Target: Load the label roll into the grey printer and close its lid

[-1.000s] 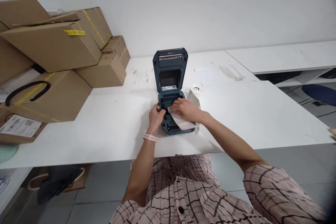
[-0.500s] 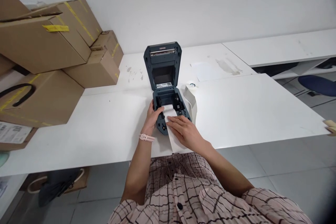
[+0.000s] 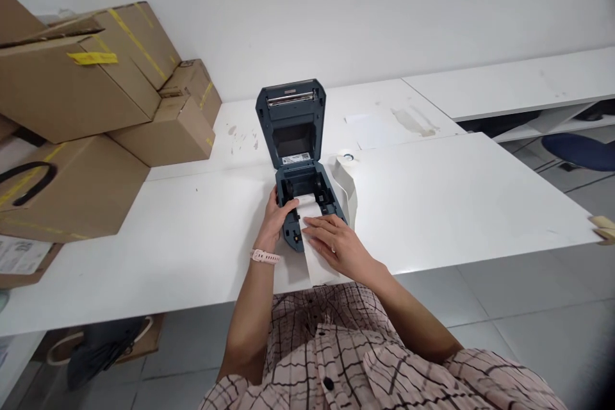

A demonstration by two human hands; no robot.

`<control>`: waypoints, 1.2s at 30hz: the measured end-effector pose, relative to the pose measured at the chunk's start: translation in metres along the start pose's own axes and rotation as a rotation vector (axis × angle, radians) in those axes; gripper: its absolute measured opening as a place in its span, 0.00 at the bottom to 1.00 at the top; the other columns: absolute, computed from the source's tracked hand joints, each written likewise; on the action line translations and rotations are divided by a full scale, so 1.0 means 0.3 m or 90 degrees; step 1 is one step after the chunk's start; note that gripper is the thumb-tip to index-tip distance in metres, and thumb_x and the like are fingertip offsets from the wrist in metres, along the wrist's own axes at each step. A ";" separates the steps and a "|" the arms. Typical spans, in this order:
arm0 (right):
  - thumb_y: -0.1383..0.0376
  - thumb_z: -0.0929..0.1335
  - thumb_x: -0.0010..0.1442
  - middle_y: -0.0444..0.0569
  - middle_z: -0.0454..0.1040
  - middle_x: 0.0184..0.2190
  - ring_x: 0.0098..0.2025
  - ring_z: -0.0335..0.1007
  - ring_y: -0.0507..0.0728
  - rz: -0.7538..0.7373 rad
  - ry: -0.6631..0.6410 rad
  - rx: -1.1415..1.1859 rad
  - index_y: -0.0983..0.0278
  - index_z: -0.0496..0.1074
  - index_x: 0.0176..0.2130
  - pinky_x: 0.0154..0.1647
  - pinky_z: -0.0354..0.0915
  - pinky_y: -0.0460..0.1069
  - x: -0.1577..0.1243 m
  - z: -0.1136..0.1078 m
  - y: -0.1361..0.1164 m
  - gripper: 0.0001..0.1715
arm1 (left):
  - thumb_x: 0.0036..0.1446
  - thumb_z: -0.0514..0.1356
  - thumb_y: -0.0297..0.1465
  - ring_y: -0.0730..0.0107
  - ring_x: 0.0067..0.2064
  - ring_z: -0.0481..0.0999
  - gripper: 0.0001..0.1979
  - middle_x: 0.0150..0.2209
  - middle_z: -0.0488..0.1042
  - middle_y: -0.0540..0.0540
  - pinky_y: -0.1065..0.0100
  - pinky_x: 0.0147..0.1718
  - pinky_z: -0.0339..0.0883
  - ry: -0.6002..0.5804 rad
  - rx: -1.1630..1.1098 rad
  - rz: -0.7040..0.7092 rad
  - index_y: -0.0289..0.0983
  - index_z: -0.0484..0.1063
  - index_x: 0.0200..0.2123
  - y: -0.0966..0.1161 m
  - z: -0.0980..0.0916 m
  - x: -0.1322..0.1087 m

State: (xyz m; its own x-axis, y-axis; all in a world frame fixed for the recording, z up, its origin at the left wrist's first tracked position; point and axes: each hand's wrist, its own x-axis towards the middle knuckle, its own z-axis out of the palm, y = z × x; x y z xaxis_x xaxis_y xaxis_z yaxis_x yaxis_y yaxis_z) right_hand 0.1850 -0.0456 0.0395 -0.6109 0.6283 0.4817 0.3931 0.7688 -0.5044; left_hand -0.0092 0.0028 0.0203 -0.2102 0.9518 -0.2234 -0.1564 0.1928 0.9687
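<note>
A dark label printer [image 3: 293, 170] stands on the white table with its lid raised. White paper [image 3: 310, 207] lies in its base and runs out over the front edge toward me. My left hand [image 3: 275, 218] grips the left side of the printer base, its thumb reaching in to the paper's edge. My right hand [image 3: 339, 243] lies on the paper strip at the printer's front, fingers stretched out and pointing left. Beside the printer on the right is a strip of pale backing paper [image 3: 350, 189], with a small roll [image 3: 346, 158] behind it.
Cardboard boxes [image 3: 96, 90] with yellow tape are piled on the left of the white table [image 3: 202, 250]. A thin white sheet [image 3: 369, 131] lies behind the printer to the right. A blue chair seat [image 3: 579, 150] is at the far right.
The whole view has shifted slightly, moving the printer a little left in the picture. Both hands remain at the printer and paper, with the right fingers slightly lower on the strip.
</note>
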 end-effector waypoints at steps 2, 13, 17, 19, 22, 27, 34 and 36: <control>0.67 0.63 0.72 0.56 0.77 0.57 0.55 0.72 0.63 0.001 0.000 0.004 0.64 0.74 0.54 0.53 0.73 0.61 -0.002 -0.005 -0.002 0.15 | 0.51 0.70 0.33 0.56 0.53 0.77 0.36 0.57 0.74 0.40 0.58 0.51 0.72 -0.003 0.008 -0.006 0.41 0.64 0.62 0.001 -0.003 0.001; 0.66 0.62 0.73 0.49 0.75 0.60 0.66 0.66 0.64 0.023 0.014 -0.134 0.62 0.74 0.53 0.64 0.63 0.63 -0.029 0.027 -0.006 0.15 | 0.48 0.71 0.32 0.60 0.46 0.80 0.34 0.52 0.77 0.42 0.63 0.42 0.75 0.011 0.010 0.002 0.40 0.66 0.58 -0.002 0.006 0.013; 0.67 0.63 0.72 0.51 0.75 0.60 0.64 0.68 0.65 0.027 0.009 -0.138 0.61 0.74 0.53 0.62 0.63 0.64 -0.028 0.025 -0.005 0.15 | 0.48 0.71 0.32 0.59 0.50 0.78 0.36 0.56 0.75 0.41 0.62 0.47 0.74 0.001 0.008 0.002 0.41 0.65 0.60 -0.001 0.006 0.008; 0.67 0.63 0.72 0.51 0.75 0.60 0.63 0.69 0.65 0.020 0.006 -0.134 0.61 0.74 0.53 0.61 0.63 0.65 -0.026 0.021 -0.006 0.14 | 0.49 0.71 0.33 0.58 0.53 0.77 0.36 0.57 0.75 0.41 0.60 0.50 0.74 -0.002 0.012 0.009 0.41 0.65 0.61 -0.004 0.002 0.009; 0.67 0.64 0.71 0.50 0.75 0.60 0.60 0.72 0.64 0.021 0.005 -0.130 0.59 0.74 0.53 0.61 0.64 0.66 -0.024 0.016 -0.010 0.14 | 0.50 0.71 0.35 0.56 0.54 0.76 0.36 0.57 0.74 0.41 0.59 0.50 0.74 -0.008 0.024 0.016 0.42 0.64 0.62 -0.009 -0.004 0.011; 0.67 0.64 0.71 0.51 0.74 0.60 0.58 0.72 0.64 0.029 -0.004 -0.122 0.60 0.74 0.54 0.59 0.65 0.65 -0.026 0.006 -0.018 0.15 | 0.49 0.71 0.34 0.57 0.54 0.76 0.38 0.56 0.75 0.40 0.58 0.52 0.73 -0.008 0.026 0.005 0.41 0.64 0.63 -0.010 -0.006 0.014; 0.66 0.63 0.72 0.52 0.73 0.62 0.60 0.71 0.64 0.033 -0.011 -0.102 0.60 0.73 0.55 0.58 0.65 0.64 -0.029 0.001 -0.018 0.16 | 0.49 0.72 0.37 0.54 0.55 0.76 0.39 0.58 0.74 0.38 0.54 0.53 0.72 -0.022 0.026 0.014 0.42 0.64 0.64 -0.017 -0.013 0.016; 0.66 0.63 0.72 0.53 0.73 0.62 0.60 0.71 0.64 0.039 -0.017 -0.097 0.61 0.73 0.56 0.58 0.65 0.65 -0.038 0.006 -0.020 0.16 | 0.49 0.72 0.38 0.54 0.55 0.77 0.41 0.58 0.74 0.38 0.54 0.52 0.73 -0.022 0.028 0.016 0.42 0.63 0.65 -0.021 -0.016 0.021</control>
State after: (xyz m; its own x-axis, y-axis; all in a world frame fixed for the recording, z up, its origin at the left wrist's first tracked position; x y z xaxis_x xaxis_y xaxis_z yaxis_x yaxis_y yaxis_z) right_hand 0.1884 -0.0574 0.0358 -0.5992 0.6731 0.4335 0.5289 0.7393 -0.4168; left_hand -0.0141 0.0065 0.0124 -0.1795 0.9642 -0.1953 -0.1083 0.1779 0.9781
